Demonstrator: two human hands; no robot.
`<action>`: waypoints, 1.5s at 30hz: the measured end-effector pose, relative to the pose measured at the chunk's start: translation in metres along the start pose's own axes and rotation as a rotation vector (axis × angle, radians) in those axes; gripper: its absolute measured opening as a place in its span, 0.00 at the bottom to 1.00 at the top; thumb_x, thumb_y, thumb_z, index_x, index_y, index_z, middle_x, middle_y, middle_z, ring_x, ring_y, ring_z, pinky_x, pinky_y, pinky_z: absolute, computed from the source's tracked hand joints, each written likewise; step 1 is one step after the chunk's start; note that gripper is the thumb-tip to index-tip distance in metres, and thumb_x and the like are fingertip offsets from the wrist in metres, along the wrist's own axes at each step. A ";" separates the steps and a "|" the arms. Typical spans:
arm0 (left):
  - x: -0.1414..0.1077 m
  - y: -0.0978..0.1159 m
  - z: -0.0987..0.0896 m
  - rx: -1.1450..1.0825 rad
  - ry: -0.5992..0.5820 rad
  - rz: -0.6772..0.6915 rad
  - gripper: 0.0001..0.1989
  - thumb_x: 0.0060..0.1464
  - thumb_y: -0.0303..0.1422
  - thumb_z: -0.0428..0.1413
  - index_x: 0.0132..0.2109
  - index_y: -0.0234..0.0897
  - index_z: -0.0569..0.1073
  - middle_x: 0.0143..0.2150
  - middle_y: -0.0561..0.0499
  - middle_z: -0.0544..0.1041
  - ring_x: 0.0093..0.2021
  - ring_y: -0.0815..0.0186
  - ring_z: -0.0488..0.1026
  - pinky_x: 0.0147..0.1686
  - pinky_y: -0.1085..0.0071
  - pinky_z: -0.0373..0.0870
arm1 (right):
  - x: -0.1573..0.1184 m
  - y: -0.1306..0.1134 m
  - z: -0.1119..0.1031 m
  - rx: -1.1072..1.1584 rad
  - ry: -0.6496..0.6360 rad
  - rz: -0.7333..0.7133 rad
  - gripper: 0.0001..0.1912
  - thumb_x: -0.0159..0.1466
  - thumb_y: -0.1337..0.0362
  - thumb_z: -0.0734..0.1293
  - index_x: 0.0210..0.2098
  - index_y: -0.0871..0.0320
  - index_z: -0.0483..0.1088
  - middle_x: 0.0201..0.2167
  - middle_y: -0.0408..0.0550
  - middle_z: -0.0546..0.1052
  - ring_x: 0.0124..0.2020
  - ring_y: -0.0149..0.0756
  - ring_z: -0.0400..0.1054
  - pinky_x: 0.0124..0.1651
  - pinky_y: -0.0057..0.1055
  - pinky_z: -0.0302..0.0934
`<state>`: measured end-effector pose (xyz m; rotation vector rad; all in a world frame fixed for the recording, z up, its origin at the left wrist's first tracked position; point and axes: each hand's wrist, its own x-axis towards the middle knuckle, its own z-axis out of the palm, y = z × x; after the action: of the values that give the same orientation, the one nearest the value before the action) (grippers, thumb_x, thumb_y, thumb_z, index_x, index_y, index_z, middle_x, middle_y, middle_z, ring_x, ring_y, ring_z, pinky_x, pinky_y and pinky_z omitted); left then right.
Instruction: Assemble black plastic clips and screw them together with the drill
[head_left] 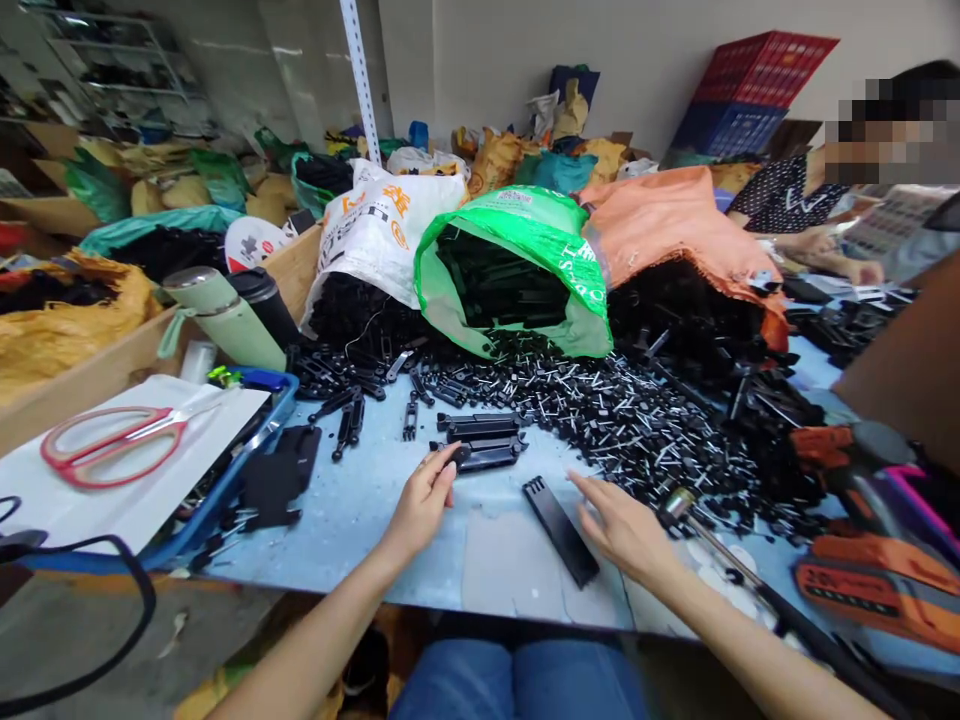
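Observation:
My left hand point(424, 500) is closed in a pinch on a small black plastic part point(457, 455), just in front of a stack of long black plastic arms point(480, 428). Open and empty, my right hand point(622, 530) has its fingers stretched out beside a long black plastic bar point(561, 530). This bar lies slantwise on the blue tabletop point(375, 510), with slots at its far end. Right behind my right hand spreads a big heap of black-headed screws point(630, 420).
Behind the heap, a white sack point(390, 225), a green bag point(517, 210) and an orange sack point(660, 220) spill black parts. Scissors point(112, 445) lie on paper over a blue tray at left. A hammer point(679, 503) and orange power drill point(877, 590) lie right. A person point(787, 200) sits beyond.

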<state>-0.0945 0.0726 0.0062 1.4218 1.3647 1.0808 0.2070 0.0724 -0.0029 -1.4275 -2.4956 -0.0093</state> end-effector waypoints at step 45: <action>-0.075 0.014 0.057 0.510 0.139 0.639 0.24 0.58 0.24 0.48 0.61 0.37 0.57 0.52 0.41 0.70 0.52 0.60 0.68 0.49 0.65 0.70 | 0.010 -0.093 0.001 1.388 0.142 0.482 0.26 0.64 0.52 0.58 0.59 0.55 0.59 0.28 0.44 0.70 0.22 0.27 0.64 0.24 0.26 0.64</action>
<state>-0.0374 -0.0035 0.0040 2.2995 1.3754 1.2955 0.1235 0.0332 0.0101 -1.1511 -1.2809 1.3235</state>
